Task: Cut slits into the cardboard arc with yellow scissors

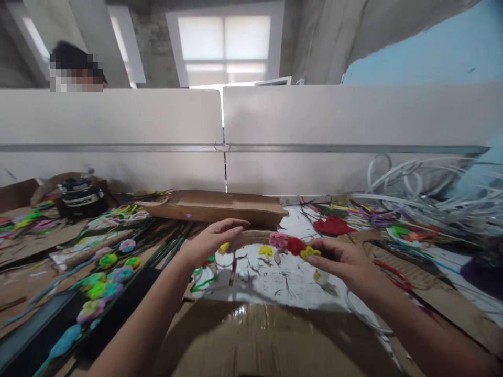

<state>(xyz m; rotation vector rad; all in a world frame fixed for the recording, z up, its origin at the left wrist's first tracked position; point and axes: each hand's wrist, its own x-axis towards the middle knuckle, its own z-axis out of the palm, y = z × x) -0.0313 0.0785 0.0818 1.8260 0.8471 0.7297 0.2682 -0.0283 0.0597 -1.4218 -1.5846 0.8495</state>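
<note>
Both of my hands hold up a curved tan craft band [251, 239] above the white work surface [271, 283]. Pipe-cleaner flowers sit along it: a pink one [278, 241], a red one [295, 246] and several yellow ones [266, 252]. My left hand [212, 243] curves over the band's left end, and its fingers hide that end. My right hand [341, 262] pinches the right end, next to a yellow flower [310, 253]. Nothing else is in either hand.
Finished pipe-cleaner flowers [106, 283] and green stems [168, 248] lie on the left. A flat cardboard box [212, 207] stands behind my hands. White cables [416, 188], a red cloth [333, 226] and red scissors [393, 275] lie right. A person [74, 68] stands beyond a white partition [110, 125].
</note>
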